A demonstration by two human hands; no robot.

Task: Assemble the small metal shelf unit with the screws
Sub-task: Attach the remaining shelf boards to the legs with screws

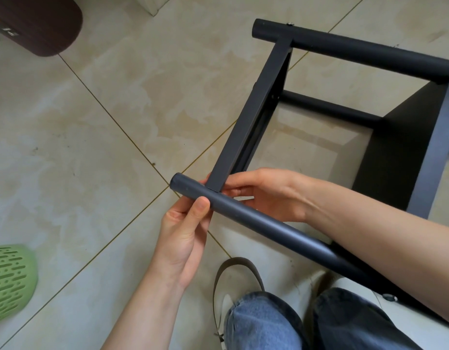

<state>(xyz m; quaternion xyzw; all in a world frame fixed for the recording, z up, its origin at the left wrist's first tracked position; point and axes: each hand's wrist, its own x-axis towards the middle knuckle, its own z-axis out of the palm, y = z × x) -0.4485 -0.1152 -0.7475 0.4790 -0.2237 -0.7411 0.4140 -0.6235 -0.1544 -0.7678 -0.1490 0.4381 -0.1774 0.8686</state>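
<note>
Fingers (202, 205) of left hand (183, 233) grip shelf tube (256, 221); green basket (9, 279) nearby.

Beige marbled floor tiles (112, 117) with thin gold grout lines run under me. At far left sits a dark brown rounded object (41, 24); near left, a green perforated plastic basket (10, 281). My blue jeans (263, 324) and a tan-trimmed slipper (237, 263) are nearest

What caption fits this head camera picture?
Both hands hold the near tube against the shelf frame's crossbar.
</note>
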